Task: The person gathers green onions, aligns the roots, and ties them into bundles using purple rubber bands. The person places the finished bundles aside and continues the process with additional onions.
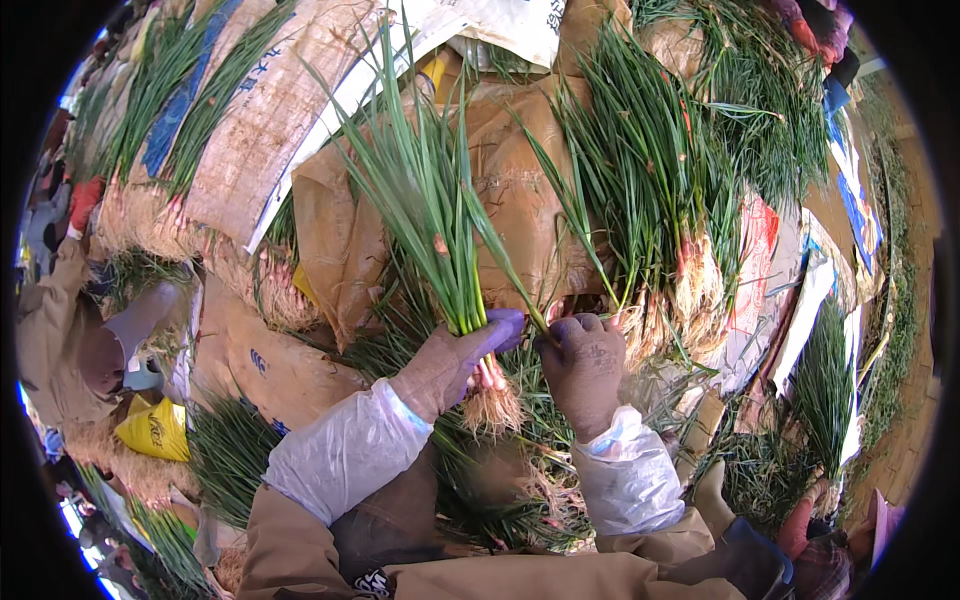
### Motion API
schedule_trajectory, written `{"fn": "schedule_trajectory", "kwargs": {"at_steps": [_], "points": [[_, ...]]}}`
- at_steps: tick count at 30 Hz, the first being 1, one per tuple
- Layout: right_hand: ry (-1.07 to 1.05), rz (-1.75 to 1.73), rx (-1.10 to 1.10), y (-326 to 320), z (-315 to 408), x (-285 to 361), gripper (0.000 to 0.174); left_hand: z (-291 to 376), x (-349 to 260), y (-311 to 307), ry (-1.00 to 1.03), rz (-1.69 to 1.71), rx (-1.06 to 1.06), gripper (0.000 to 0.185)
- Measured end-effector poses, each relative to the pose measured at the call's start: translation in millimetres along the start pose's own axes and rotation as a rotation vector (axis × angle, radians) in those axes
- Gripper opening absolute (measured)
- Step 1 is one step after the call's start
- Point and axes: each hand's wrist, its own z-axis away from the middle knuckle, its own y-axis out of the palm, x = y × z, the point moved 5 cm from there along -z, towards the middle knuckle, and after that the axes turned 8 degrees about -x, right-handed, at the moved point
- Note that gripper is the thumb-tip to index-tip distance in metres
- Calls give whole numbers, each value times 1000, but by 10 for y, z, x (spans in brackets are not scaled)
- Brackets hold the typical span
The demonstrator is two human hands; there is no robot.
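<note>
My left hand (pixel 454 364), in a brown and purple work glove, grips a bunch of green garlic (pixel 442 247) just above its pinkish stem bases. The long flat leaves fan out away from me, and the pale roots (pixel 491 409) hang below the fist. My right hand (pixel 585 367), gloved the same way, has its fingers curled around the lower end of a single garlic stalk (pixel 510 266). That stalk leans up and left across the bunch's leaves. Clear plastic sleeve covers (pixel 360 450) wrap both forearms. Beyond the right hand lies a larger pile of rooted green garlic (pixel 652 165).
Brown woven sacks (pixel 517 187) lie ahead, with a printed sack (pixel 277 97) at the upper left. Loose plants and leaf scraps (pixel 525 510) lie below my hands. A yellow bag (pixel 156 429) is at left. Other people's gloved hands (pixel 802 517) work at the edges of view.
</note>
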Motion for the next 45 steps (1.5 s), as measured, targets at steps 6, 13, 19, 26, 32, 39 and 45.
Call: {"fn": "schedule_trajectory", "kwargs": {"at_steps": [6, 13, 19, 26, 32, 39, 45], "points": [[-3, -24, 107, 101, 83, 66, 21, -173, 102, 82, 53, -149, 140, 35], [-33, 310, 705, 379, 506, -264, 26, -138, -178, -15, -26, -77, -132, 38], [461, -526, 255, 75, 159, -285, 43, -76, -65, 52, 14, -244, -40, 29], [887, -1032, 286, 832, 49, -226, 26, -28, 92, 168, -5, -194, 12, 18], [598, -550, 555, 413, 188, -493, 45, -3, -211, 13, 225, 132, 79, 21], [948, -221, 160, 201, -112, -1366, 67, -1, -89, -109, -40, 163, 199, 31], [937, -310, 148, 448, -26, -1612, 33, -16, -139, -76, 110, 146, 140, 31]]}}
